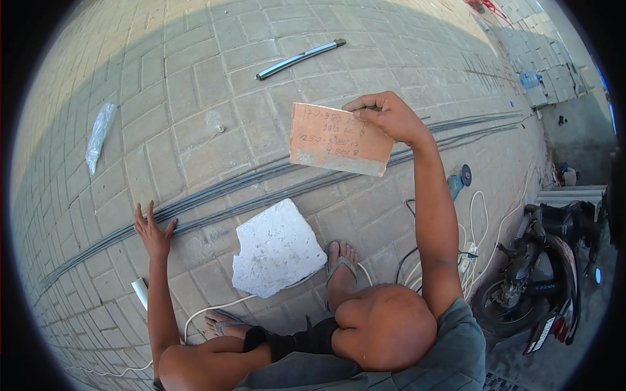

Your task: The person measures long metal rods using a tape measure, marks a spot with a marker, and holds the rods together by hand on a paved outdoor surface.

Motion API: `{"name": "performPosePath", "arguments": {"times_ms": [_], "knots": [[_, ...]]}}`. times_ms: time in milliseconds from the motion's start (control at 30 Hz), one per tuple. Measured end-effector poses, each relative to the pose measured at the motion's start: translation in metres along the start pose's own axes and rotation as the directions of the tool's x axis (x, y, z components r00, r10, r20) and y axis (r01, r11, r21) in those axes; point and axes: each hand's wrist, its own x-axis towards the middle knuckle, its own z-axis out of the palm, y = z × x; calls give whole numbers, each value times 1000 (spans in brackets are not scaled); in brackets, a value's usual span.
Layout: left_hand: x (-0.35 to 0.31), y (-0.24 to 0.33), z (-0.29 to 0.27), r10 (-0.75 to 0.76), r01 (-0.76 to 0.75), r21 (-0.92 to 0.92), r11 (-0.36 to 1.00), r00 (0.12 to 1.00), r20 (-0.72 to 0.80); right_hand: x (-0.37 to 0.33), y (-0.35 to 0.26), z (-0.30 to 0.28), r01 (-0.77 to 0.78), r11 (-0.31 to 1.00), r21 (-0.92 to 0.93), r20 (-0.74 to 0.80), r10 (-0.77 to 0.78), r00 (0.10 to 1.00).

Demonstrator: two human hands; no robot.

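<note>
Between the thumb and fingers of my right hand (388,118) is a piece of brown cardboard (339,140) with handwriting on it. It is held up over the metal rods (228,189), hiding part of them. Those long, thin grey rods run in two bundles across the paving from lower left to upper right. My left hand (154,231) lies at the rods with its fingers spread, seemingly touching them. Close to my feet is a rough white slab (277,247), its edge broken.
Beyond the rods lie a shiny metal tube (300,60) and a clear plastic bottle or wrapper (101,138). An angle grinder (458,182), white cables (482,215) and a power strip (465,260) are right of my right arm. A motorcycle (535,274) stands at the far right.
</note>
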Motion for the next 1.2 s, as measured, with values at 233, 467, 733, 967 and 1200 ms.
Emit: {"name": "performPosePath", "arguments": {"times_ms": [233,467,733,967,1200], "knots": [[-7,9,-7,85,-90,-61,994,993,-84,4,-8,5,1,1000,-15,-9,-1,1000],[-22,10,-6,244,-255,-69,964,959,-142,11,-9,12,11,1000,7,-5,-11,1000],[-34,38,-18,350,-362,-174,916,932,-96,43,1,30,19,995,-96,-10,-20,1000],[-43,30,-7,320,-315,-218,924,947,-10,106,47,59,28,972,-232,28,-22,999],[-43,27,-14,306,-290,-229,929,951,38,138,62,105,151,870,-470,-279,-308,909]]}}
